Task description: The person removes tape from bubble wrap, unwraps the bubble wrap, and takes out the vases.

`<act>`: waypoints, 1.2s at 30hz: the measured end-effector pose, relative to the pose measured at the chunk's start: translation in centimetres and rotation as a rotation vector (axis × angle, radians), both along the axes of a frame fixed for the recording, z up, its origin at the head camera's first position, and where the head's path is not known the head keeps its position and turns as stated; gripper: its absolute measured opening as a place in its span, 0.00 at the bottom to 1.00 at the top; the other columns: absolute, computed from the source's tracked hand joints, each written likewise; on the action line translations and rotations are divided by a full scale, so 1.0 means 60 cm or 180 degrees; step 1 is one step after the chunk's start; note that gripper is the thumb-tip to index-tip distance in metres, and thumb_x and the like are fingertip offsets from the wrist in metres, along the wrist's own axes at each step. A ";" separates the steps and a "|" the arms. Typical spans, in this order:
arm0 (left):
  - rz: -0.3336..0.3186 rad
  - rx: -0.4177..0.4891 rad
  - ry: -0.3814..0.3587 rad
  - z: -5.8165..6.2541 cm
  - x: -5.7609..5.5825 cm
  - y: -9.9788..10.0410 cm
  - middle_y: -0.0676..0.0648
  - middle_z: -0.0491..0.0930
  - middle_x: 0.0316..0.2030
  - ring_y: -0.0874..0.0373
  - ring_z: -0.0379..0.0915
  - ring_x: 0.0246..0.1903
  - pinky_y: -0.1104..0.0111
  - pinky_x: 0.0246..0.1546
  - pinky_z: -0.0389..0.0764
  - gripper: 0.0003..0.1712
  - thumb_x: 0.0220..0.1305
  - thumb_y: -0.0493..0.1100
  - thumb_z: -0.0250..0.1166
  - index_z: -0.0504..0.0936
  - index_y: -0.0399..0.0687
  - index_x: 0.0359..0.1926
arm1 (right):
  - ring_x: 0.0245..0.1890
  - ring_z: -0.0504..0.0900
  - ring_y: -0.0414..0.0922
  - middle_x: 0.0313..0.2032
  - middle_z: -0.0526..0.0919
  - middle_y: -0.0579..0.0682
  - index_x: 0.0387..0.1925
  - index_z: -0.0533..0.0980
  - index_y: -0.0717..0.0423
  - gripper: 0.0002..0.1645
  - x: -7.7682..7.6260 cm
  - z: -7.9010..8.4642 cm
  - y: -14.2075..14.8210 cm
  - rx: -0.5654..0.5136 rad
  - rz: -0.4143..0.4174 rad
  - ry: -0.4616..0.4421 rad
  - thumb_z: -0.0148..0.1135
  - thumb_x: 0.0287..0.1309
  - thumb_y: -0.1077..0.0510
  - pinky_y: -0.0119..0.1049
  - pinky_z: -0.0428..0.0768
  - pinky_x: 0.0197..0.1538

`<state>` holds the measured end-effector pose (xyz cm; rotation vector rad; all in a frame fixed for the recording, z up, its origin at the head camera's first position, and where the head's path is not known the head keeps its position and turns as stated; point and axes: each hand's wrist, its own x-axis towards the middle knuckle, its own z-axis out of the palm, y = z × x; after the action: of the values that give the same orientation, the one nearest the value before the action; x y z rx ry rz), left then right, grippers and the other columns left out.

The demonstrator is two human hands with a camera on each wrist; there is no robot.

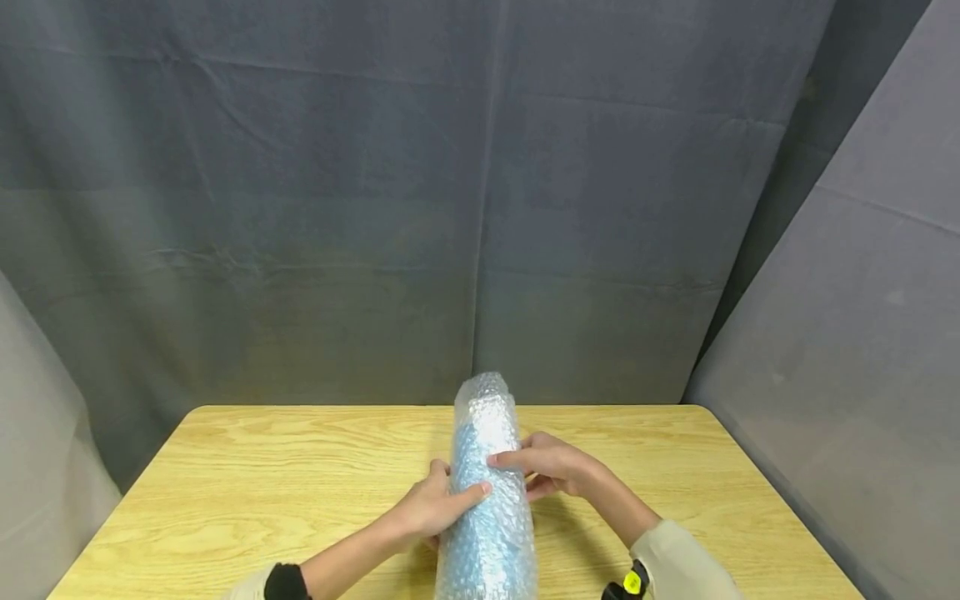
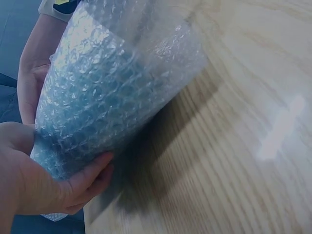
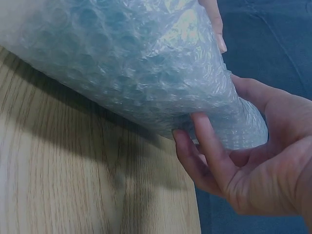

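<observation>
A long bubble-wrapped bundle [image 1: 491, 500], with something pale blue inside, is held between both hands at the front middle of the table. Its far end is loose, clear bubble wrap. My left hand [image 1: 442, 504] grips the left side, thumb over the top; in the left wrist view the fingers [image 2: 97, 175] of that hand curl under the wrap. On the opposite side, my right hand [image 1: 551, 464] holds the bundle with the thumb on top, and in the right wrist view its fingers [image 3: 212, 146] bend against the underside. What the wrap covers cannot be made out.
The wooden table [image 1: 300, 467] extends to both sides of the bundle. Behind it hangs a dark grey curtain [image 1: 337, 208], and lighter grey cloth [image 1: 847, 375] slopes down along the right. Pale cloth [image 1: 37, 442] stands at the left.
</observation>
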<state>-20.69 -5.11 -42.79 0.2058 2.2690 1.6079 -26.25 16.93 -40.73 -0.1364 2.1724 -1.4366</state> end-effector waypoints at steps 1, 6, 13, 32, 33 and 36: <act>0.0008 0.0011 -0.0018 -0.001 0.001 0.001 0.27 0.73 0.48 0.40 0.80 0.38 0.51 0.24 0.85 0.48 0.67 0.60 0.64 0.55 0.26 0.66 | 0.28 0.83 0.42 0.35 0.84 0.56 0.40 0.81 0.64 0.22 0.000 0.000 0.001 0.0023 0.0003 0.0008 0.69 0.60 0.47 0.32 0.84 0.29; 0.0047 0.0051 -0.0093 -0.006 0.003 0.006 0.27 0.72 0.48 0.38 0.80 0.40 0.49 0.25 0.85 0.48 0.66 0.60 0.65 0.55 0.26 0.66 | 0.28 0.83 0.42 0.35 0.84 0.55 0.41 0.82 0.63 0.23 -0.002 -0.003 0.003 0.0111 0.0039 0.0021 0.68 0.60 0.46 0.33 0.85 0.29; 0.0060 0.0079 -0.0090 -0.011 0.008 0.007 0.27 0.73 0.47 0.38 0.80 0.39 0.49 0.24 0.85 0.47 0.67 0.60 0.64 0.55 0.26 0.66 | 0.29 0.83 0.42 0.34 0.84 0.54 0.40 0.83 0.63 0.22 -0.003 -0.008 0.003 0.0161 0.0095 0.0026 0.68 0.61 0.46 0.33 0.85 0.30; 0.0028 0.0203 -0.0194 -0.008 0.014 0.003 0.27 0.72 0.48 0.35 0.79 0.42 0.46 0.27 0.85 0.49 0.67 0.61 0.63 0.54 0.26 0.66 | 0.31 0.83 0.43 0.35 0.84 0.54 0.42 0.82 0.63 0.24 0.009 -0.001 -0.003 0.0266 0.0009 0.0011 0.68 0.60 0.44 0.34 0.85 0.32; 0.0021 0.0212 -0.0195 -0.007 0.015 0.003 0.27 0.72 0.48 0.35 0.79 0.42 0.46 0.28 0.85 0.49 0.67 0.61 0.63 0.53 0.25 0.66 | 0.31 0.83 0.43 0.36 0.84 0.54 0.42 0.82 0.63 0.24 0.010 0.000 -0.003 0.0267 0.0013 0.0016 0.68 0.60 0.44 0.34 0.85 0.32; 0.0005 0.0236 -0.0196 -0.004 0.018 0.003 0.28 0.72 0.48 0.35 0.79 0.42 0.46 0.28 0.85 0.50 0.67 0.61 0.63 0.53 0.25 0.66 | 0.32 0.84 0.43 0.36 0.84 0.54 0.43 0.82 0.63 0.24 0.014 0.005 -0.003 0.0269 0.0025 0.0016 0.67 0.61 0.44 0.34 0.85 0.33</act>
<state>-19.60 -4.92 -43.02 0.1709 2.1663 1.6774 -25.42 16.76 -40.44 -0.1181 2.2301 -1.3392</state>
